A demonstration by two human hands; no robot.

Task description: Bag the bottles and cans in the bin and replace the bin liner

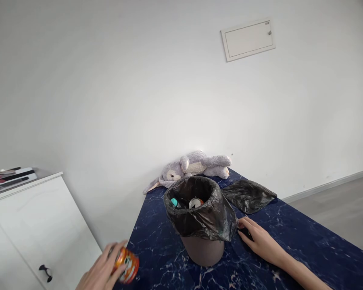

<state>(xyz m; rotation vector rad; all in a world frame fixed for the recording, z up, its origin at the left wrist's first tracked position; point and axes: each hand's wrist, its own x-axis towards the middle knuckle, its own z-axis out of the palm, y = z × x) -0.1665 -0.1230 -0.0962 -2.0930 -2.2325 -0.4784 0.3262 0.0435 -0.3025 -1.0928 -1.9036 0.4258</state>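
Observation:
My left hand (101, 270) grips an orange drink can (127, 264) at the near left edge of a dark blue marbled table (305, 241). A small brown bin (203, 249) lined with a black bag (205, 219) stands in the middle of the table. Inside it lie a silver can top (195, 202) and a teal-capped item (174, 202). My right hand (260, 239) rests on the tabletop just right of the bin, fingers stretched toward the hanging edge of the liner and touching a small dark thing.
A spare black bag (248, 195) lies flat behind the bin to the right. A grey plush toy (193, 166) sprawls at the table's far end against the white wall. A white cabinet (27, 225) with a dark knob stands to the left.

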